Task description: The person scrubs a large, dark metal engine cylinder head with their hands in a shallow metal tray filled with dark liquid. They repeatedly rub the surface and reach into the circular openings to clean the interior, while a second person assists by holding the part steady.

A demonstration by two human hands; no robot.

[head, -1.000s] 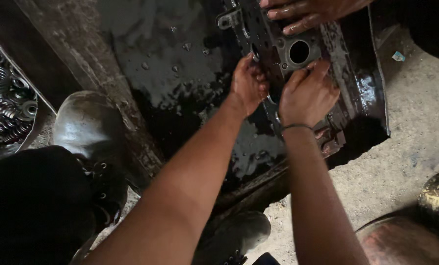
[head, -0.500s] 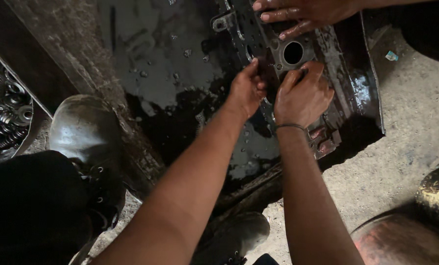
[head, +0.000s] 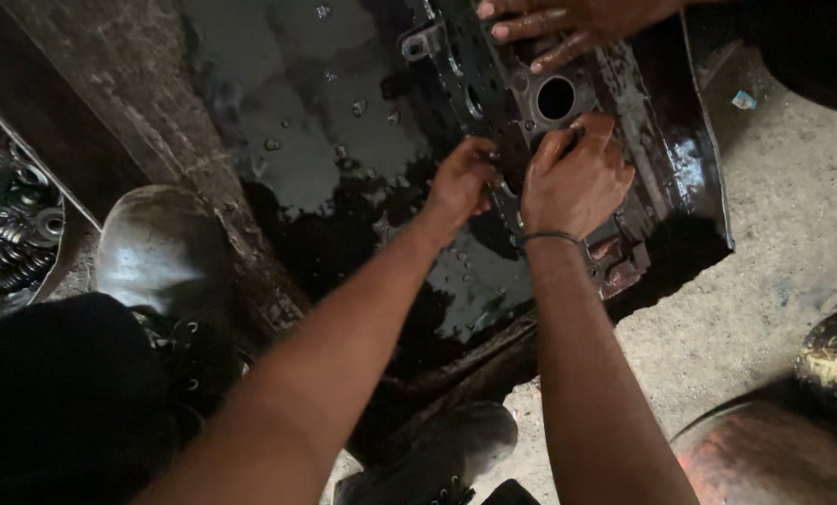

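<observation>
Compared with the frames a moment earlier, both hands are found at the same spot on the oily metal engine part (head: 615, 122); only the view has shifted slightly, so the work is judged to remain at one point beside the round hole (head: 556, 97). The left hand (head: 462, 182) is held with fingers curled inward, fingertips pressed against the part's edge; whether anything small is pinched cannot be told. The right hand (head: 576, 178) is laid just beside it, fingers bent and spread over the metal directly below the hole, with a thin band (head: 551, 238) seen on the wrist; nothing is visibly gripped. Both forearms are extended forward, nearly parallel. Beyond the hole, another person's hand (head: 559, 23) is rested flat on the part. Left of the forearms, a boot (head: 161, 248) and a tray of springs (head: 2, 224) are seen.
</observation>
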